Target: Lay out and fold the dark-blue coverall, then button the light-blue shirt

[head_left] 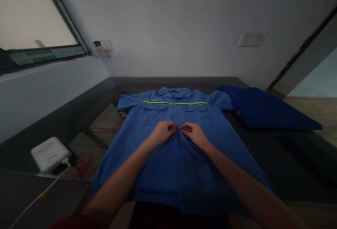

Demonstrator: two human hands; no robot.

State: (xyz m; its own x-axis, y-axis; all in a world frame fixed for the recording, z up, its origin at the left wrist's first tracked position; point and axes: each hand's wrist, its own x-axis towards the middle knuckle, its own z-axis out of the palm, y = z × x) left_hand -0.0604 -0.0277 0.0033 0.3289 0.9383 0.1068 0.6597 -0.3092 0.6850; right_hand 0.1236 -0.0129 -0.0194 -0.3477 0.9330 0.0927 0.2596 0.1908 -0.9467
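Observation:
A blue short-sleeved work shirt [155, 165] lies spread face up on the dark table, collar at the far side. A yellow-green stripe crosses its chest above two flap pockets. At the middle of the front opening, my left hand [165, 130] pinches one edge of the shirt. My right hand [193, 133] grips the cloth just across from it, fingertips nearly meeting those of the left. Whatever small part sits between the fingertips is hidden. Below the hands, the two front edges run down to the hem, with a button visible on the placket.
Folded darker blue cloth [263, 109] lies at the right, touching the shirt's sleeve. On the left stands a white box-shaped device [50, 153] with a white cable [44, 192] plugged in. Wall sockets [252, 39] sit above the dark table [263, 158]; a window is at upper left.

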